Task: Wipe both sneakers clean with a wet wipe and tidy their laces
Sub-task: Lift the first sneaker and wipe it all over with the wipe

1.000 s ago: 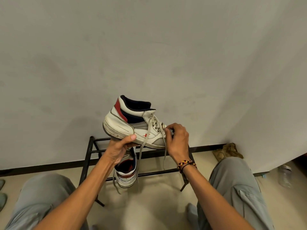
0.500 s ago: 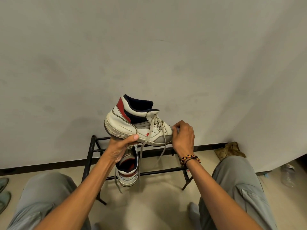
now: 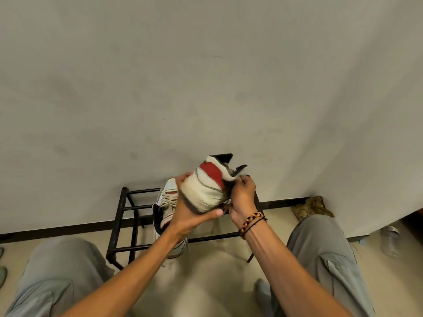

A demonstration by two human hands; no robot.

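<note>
A white sneaker (image 3: pixel 207 187) with a red heel patch and dark collar is held up in the air, heel end turned toward me. My left hand (image 3: pixel 190 216) grips it from below around the sole and heel. My right hand (image 3: pixel 242 195) is curled against its right side near the tongue, fingers bent on the shoe; whether a wipe or lace is in them is hidden. The second sneaker (image 3: pixel 167 207), white with beige laces, stands on the black metal shoe rack (image 3: pixel 121 216) behind my left wrist.
A plain grey wall rises just behind the rack. My knees in grey trousers flank the view. A brown crumpled cloth (image 3: pixel 313 208) lies by the wall at right, a clear plastic bottle (image 3: pixel 390 242) on the floor farther right.
The held sneaker has been turned from side-on to heel-toward-me and shifted right. My left hand rolled under the sole, and my right hand moved from the toe to the shoe's right side.
</note>
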